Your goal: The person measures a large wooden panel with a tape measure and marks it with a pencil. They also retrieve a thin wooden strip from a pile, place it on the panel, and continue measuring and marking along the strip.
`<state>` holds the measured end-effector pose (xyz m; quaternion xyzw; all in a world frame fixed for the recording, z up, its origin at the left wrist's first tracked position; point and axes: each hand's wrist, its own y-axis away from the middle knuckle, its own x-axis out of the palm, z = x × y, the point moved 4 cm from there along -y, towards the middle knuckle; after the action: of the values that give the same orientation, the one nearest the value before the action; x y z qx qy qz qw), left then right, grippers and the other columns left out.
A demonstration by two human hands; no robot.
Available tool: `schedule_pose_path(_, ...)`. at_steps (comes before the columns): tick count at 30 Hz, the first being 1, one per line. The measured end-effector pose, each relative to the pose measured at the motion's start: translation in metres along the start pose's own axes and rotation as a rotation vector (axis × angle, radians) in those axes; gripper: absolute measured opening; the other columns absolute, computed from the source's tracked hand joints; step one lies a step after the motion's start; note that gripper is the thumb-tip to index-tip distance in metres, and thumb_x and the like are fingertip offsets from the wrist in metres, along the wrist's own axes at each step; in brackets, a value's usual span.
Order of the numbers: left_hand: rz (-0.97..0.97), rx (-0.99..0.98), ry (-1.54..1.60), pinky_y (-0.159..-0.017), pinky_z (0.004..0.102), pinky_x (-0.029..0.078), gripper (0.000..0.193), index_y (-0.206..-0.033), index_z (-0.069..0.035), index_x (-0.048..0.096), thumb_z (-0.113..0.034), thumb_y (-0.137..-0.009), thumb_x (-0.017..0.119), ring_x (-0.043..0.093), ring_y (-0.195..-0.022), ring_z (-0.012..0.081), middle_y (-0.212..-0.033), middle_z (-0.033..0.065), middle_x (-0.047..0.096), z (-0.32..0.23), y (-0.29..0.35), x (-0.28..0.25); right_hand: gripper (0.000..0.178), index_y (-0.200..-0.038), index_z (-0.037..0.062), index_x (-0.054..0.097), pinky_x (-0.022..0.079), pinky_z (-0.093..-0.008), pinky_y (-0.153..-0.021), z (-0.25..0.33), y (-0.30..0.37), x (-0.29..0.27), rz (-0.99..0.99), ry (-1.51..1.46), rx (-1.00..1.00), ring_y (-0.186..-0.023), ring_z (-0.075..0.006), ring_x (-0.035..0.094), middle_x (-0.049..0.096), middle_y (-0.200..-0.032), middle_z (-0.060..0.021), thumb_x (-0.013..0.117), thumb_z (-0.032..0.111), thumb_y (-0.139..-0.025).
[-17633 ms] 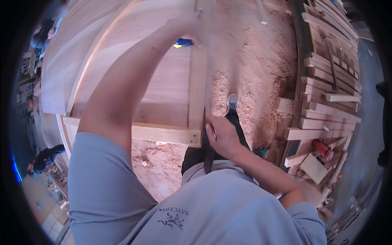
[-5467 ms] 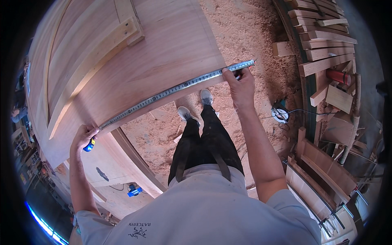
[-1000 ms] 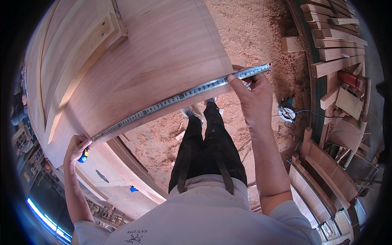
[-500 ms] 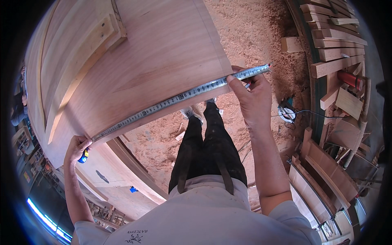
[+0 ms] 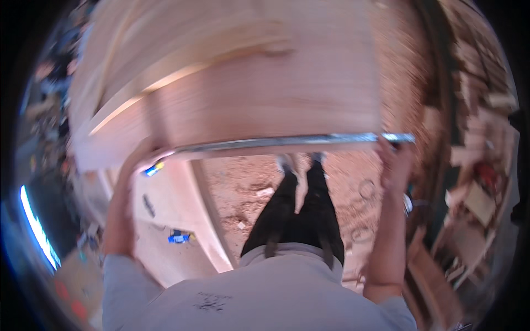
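A long metal tape measure blade [image 5: 276,142] stretches across the near edge of a broad reddish plywood panel [image 5: 309,94]. At the panel's near left corner, my left hand [image 5: 142,157] is closed on the tape's blue and yellow case [image 5: 154,168], which shows partly under the fingers. My right hand [image 5: 393,163] grips the blade near its free end, by the panel's right edge; a short length sticks out past the fingers. Motion blur smears both hands and hides the blade's markings.
Wooden battens [image 5: 187,71] lie on the panel. Below left is a pale curved board [image 5: 165,204] bearing a small blue object [image 5: 178,237]. Wood shavings cover the floor [image 5: 237,176] around my feet. Timber offcuts [image 5: 480,198] are piled on the right.
The view has swung, so the panel and blade lie more level across it. Both hands keep their hold on the tape; the picture has become blurred.
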<state>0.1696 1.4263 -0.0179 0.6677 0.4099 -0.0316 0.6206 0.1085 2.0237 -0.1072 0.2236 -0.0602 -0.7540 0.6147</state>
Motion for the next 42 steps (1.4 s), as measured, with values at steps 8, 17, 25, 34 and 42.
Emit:
schedule_pose_path(8, -0.109, -0.075, 0.031, -0.057, 0.0305, 0.048, 0.038, -0.074, -0.003, 0.073, -0.039, -0.088, 0.077, 0.061, -0.059, 0.0130, -0.064, 0.0059, 0.067, 0.045, 0.020, -0.010, 0.020, -0.106, 0.0080, 0.061, 0.056, -0.0308, -0.078, -0.032, -0.018, -0.008, 0.028, -0.329, 0.134, -0.085, -0.0096, 0.061, 0.062, -0.097, -0.0005, 0.073, 0.010, -0.090)
schedule_pose_path(17, -0.463, -0.137, 0.003, -0.061, 0.0341, 0.049, 0.054, -0.074, -0.004, 0.064, -0.052, -0.068, 0.089, 0.060, -0.067, 0.0187, -0.070, 0.0083, 0.063, 0.215, 0.053, -0.061, 0.029, -0.122, 0.0032, 0.052, 0.057, -0.0452, -0.095, -0.021, -0.019, -0.004, 0.032, -0.285, 0.148, -0.109, -0.0247, 0.064, 0.063, -0.119, -0.0114, 0.063, 0.013, -0.098)
schedule_pose_path(25, -0.525, -0.141, -0.004, -0.062, 0.0366, 0.048, 0.052, -0.072, -0.005, 0.062, -0.047, -0.064, 0.091, 0.061, -0.067, 0.0208, -0.069, 0.0072, 0.063, 0.263, 0.035, -0.072, 0.040, -0.129, 0.0016, 0.051, 0.055, -0.0485, -0.097, -0.027, -0.022, -0.009, 0.099, -0.305, 0.139, -0.111, -0.0267, 0.063, 0.062, -0.125, -0.0131, 0.067, 0.021, -0.097)
schedule_pose_path(34, -0.569, -0.192, -0.058, -0.066, 0.0396, 0.051, 0.054, -0.076, -0.005, 0.068, -0.053, -0.064, 0.089, 0.066, -0.074, 0.0254, -0.076, 0.0112, 0.069, 0.263, 0.028, -0.069, 0.037, -0.124, 0.0005, 0.054, 0.057, -0.0498, -0.095, -0.027, -0.025, -0.014, 0.112, -0.298, 0.113, -0.106, -0.0285, 0.064, 0.062, -0.123, -0.0134, 0.067, 0.023, -0.097)
schedule_pose_path(42, -0.493, -0.207, -0.032, -0.065, 0.0389, 0.050, 0.053, -0.074, -0.004, 0.066, -0.050, -0.063, 0.091, 0.063, -0.069, 0.0230, -0.072, 0.0099, 0.066, 0.260, 0.030, -0.072, 0.045, -0.132, 0.0014, 0.051, 0.053, -0.0501, -0.100, -0.038, -0.034, -0.019, 0.108, -0.280, 0.140, -0.119, -0.0281, 0.057, 0.056, -0.134, -0.0125, 0.067, 0.024, -0.097)
